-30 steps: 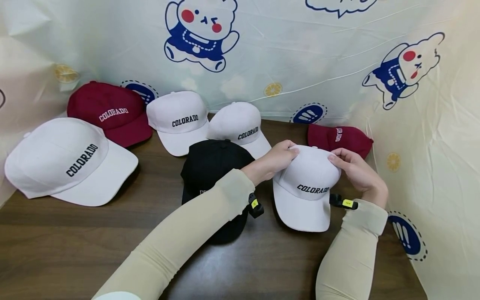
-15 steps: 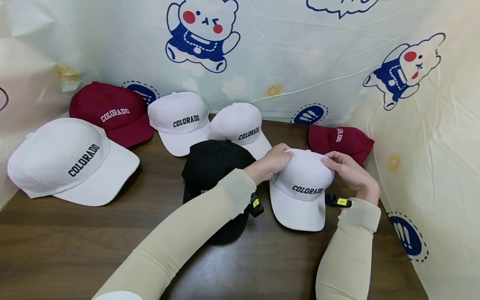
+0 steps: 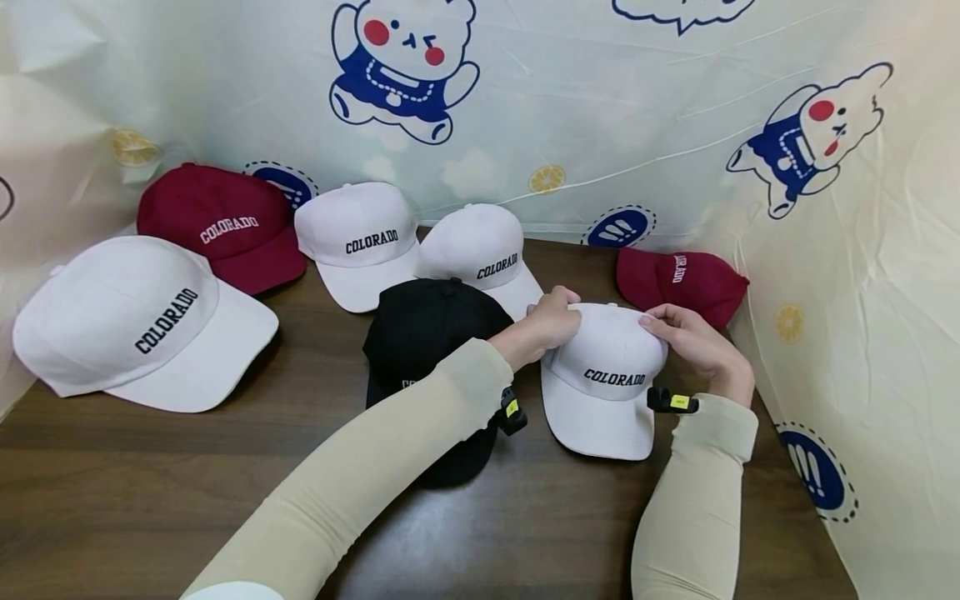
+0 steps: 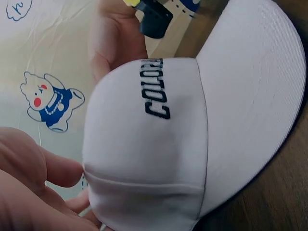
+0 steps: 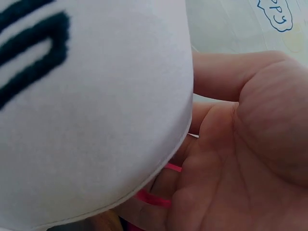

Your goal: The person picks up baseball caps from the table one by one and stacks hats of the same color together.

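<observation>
A white baseball cap [image 3: 611, 350] lettered COLORADO stands at the right of the table, its brim toward me. My left hand [image 3: 551, 321] is at the crown's left edge; the left wrist view shows the thumb tip [image 4: 72, 172] right at the fabric, the fingers loose beside and partly behind it. On the other side, my right hand [image 3: 697, 342] holds the crown's upper edge, thumb in front and the fingers largely hidden behind. The right wrist view has the crown [image 5: 110, 120] close up beside that palm [image 5: 231, 163]. A black cap [image 3: 435, 329] lies under my left forearm.
Three more white caps [image 3: 120, 308], [image 3: 360, 225], [image 3: 476, 237] and a maroon cap [image 3: 217, 221] sit at the left and back. Another maroon cap [image 3: 682, 283] lies behind my right hand. A printed curtain [image 3: 547, 100] borders the wooden table [image 3: 187, 492].
Over the last second the white cap and my right hand have shifted slightly left. My left thumb has slipped from the crown's front to its edge.
</observation>
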A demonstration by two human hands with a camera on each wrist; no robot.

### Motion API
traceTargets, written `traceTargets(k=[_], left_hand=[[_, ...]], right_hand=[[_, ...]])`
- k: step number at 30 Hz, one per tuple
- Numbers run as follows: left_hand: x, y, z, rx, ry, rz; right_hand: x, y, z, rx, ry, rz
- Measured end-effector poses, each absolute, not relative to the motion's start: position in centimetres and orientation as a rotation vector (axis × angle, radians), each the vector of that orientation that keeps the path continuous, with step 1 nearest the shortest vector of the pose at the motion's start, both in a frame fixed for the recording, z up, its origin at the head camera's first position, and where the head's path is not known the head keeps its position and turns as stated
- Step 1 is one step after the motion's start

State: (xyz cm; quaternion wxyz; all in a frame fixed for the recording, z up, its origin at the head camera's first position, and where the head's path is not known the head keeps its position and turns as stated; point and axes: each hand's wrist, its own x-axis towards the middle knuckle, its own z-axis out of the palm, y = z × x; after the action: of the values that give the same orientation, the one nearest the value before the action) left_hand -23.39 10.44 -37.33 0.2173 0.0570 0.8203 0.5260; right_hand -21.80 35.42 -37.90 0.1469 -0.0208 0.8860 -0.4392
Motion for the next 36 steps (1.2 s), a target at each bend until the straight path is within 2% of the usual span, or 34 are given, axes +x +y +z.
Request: traceTargets(k=[11, 22, 36], left_hand=[[-22.4, 9.8, -35.9, 0.285, 2.394, 1.305], [-22.4, 4.4, -29.8, 0.618, 2.389, 1.349], [-27.7, -4.5, -27.9, 0.417, 2.367, 1.453]], right_hand=[[-21.8, 35.7, -37.9, -0.052, 2.583, -1.281], [-20.5, 35.1, -35.0, -0.114, 2.799, -1.230], [-18.9, 31.3, -30.8, -0.285, 3.012, -1.190]])
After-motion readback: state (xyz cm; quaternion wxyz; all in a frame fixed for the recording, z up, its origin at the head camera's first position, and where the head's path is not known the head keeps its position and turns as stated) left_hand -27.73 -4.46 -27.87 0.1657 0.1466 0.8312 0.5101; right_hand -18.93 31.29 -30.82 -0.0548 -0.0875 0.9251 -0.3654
